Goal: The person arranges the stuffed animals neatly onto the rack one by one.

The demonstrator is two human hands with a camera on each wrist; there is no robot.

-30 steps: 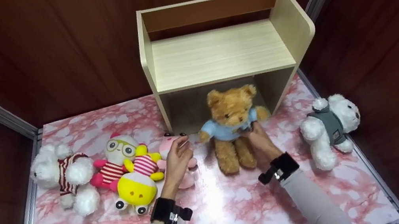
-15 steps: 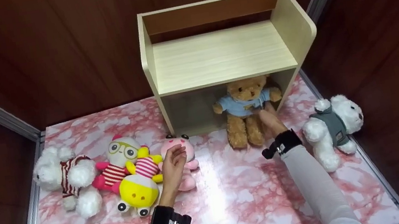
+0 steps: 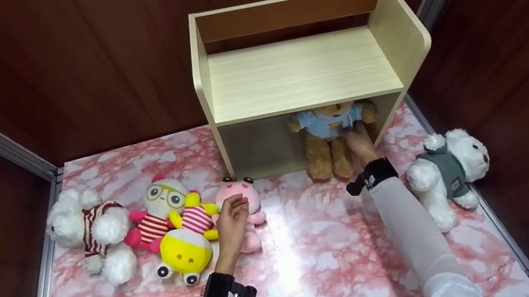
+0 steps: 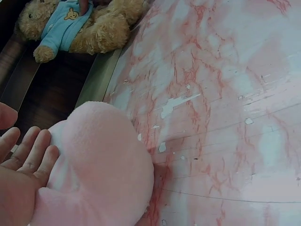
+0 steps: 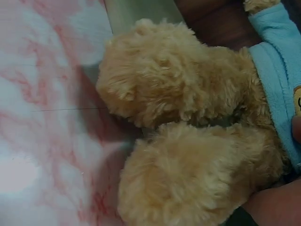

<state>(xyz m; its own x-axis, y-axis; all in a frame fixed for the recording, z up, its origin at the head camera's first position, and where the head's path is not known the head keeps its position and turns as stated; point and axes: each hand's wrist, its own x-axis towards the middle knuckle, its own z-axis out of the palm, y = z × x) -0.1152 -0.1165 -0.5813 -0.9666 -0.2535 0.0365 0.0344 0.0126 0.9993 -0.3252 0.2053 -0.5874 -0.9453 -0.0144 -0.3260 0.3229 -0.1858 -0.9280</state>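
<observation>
A brown teddy bear (image 3: 329, 123) in a light blue top sits in the lower right part of a pale wooden shelf (image 3: 303, 73), its head mostly hidden by the middle board. My right hand (image 3: 361, 147) grips the bear at the lower side of its top. In the right wrist view the furry legs (image 5: 183, 169) stick out past the shelf's bottom edge. My left hand (image 3: 232, 227), fingers loosely bent with nothing between them, is over a pink plush toy (image 3: 241, 197). The left wrist view shows that hand's fingers beside the pink plush (image 4: 103, 165).
To the left lie a white plush (image 3: 113, 231) in a striped top, a plush with yellow glasses (image 3: 166, 198) and a yellow frog-eyed plush (image 3: 185, 251). Another white plush (image 3: 446, 173) in a grey vest lies at right. Dark wooden walls (image 3: 97, 63) enclose the pink marbled surface (image 3: 315, 268).
My right hand has carried the teddy bear rightward and back, from in front of the shelf into its lower compartment. My left hand has dropped slightly over the pink plush.
</observation>
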